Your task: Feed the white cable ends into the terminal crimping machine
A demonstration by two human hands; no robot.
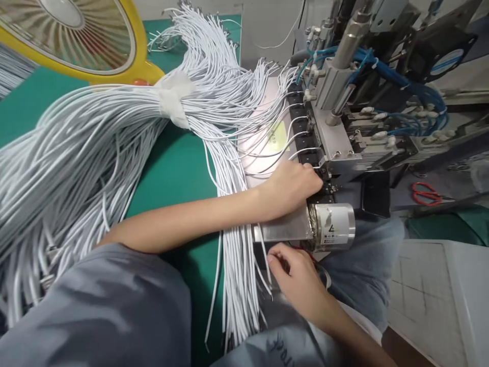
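Now the left hand meets the black fixture, grip hidden — right hand curled at a white wire, hold unclear — and a forearm across the wire bundle could drag it askew

The fan sits upper left, above the cable bundle, which stretches over the tabletop from left edge to centre. The pneumatic machine occupies the upper right, scissors below it, farther right.

Green tabletop, pale grey wall
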